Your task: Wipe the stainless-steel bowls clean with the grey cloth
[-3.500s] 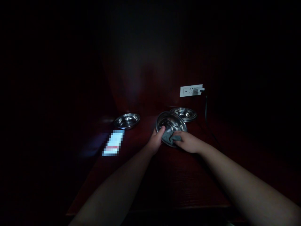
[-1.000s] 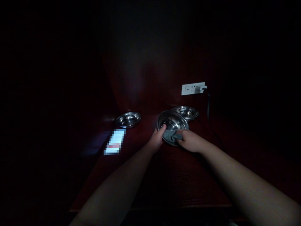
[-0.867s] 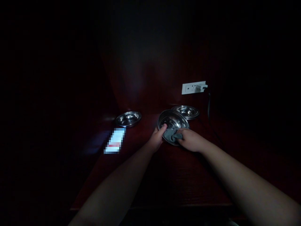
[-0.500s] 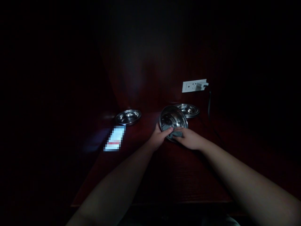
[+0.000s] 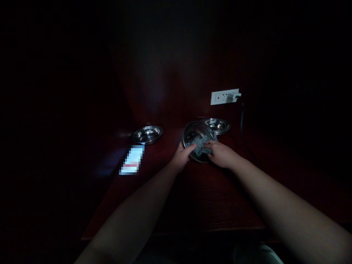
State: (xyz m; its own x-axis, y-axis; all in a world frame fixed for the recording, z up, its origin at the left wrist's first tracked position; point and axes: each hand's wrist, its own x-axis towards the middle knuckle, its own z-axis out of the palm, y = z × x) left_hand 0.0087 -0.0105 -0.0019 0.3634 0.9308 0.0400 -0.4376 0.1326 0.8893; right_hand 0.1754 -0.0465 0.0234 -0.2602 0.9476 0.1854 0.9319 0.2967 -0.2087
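Note:
A shiny metal bowl (image 5: 196,128) is tilted up with its inside facing me, held above the dark red table (image 5: 203,205). My left hand (image 5: 181,157) grips its left rim, thumb over the edge and fingers behind. Closed on a grey-green cloth (image 5: 202,144), my right hand (image 5: 221,154) presses it against the inside of the bowl at the lower right. Part of the cloth spreads across the bowl toward my left thumb.
Another metal bowl (image 5: 147,135) stands at the left, with a lit, pixelated phone-like screen (image 5: 132,160) before it. Behind the held bowl are stacked metal dishes (image 5: 221,126). A wall socket (image 5: 224,96) holds a plug with a dark cable (image 5: 242,119) hanging down.
My right hand has moved slightly up along the bowl, and more of the cloth now shows inside it. The whole view has shifted a little.

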